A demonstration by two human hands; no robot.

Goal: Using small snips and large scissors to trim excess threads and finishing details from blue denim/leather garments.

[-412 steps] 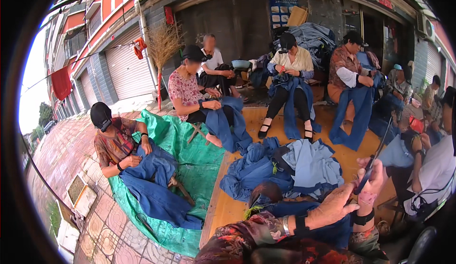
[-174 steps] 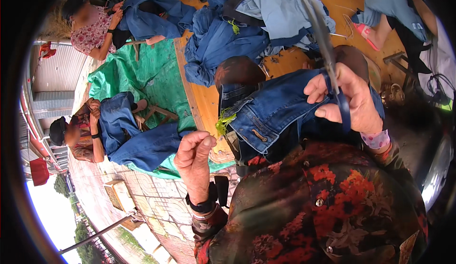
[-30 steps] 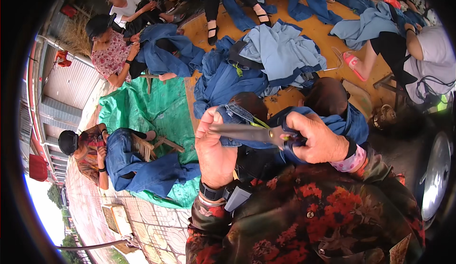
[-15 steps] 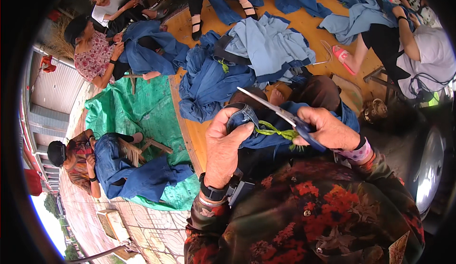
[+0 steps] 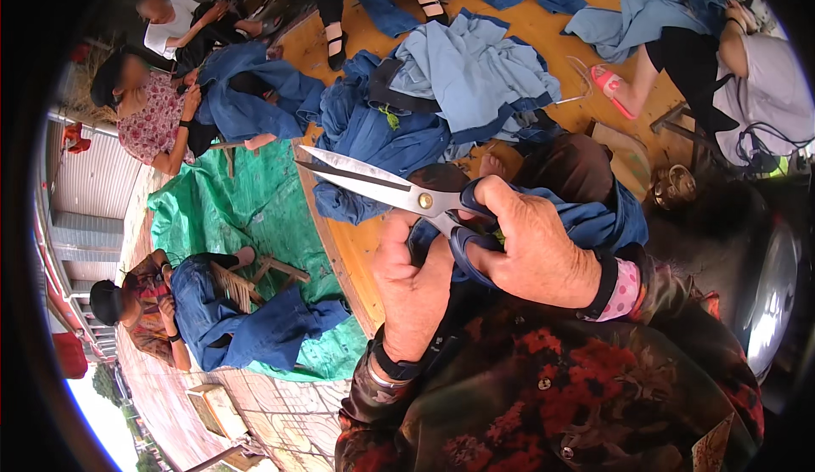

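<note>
My right hand (image 5: 543, 251) grips dark-handled scissors (image 5: 390, 190), fingers around the handle loops. The blades lie slightly apart and point left, above my left hand (image 5: 414, 289). That hand is closed, thumb and fingers pinching the edge of a dark blue denim garment (image 5: 419, 241). More of the denim garment (image 5: 615, 217) drapes over my lap. A sliver of green strip shows beside the scissor handle; my right hand hides the rest.
Ahead, light blue denim (image 5: 475, 69) and darker denim (image 5: 340, 166) are heaped on an orange-brown board (image 5: 297, 26). A green sheet (image 5: 272, 192) lies to the left. Several people sit around with denim on their laps. A silvery round object (image 5: 772, 302) stands at the right.
The scissors have swung from pointing up-left over the green strip to lying across above my left hand, blades now parted. My right hand has moved left, hiding most of the strip.
</note>
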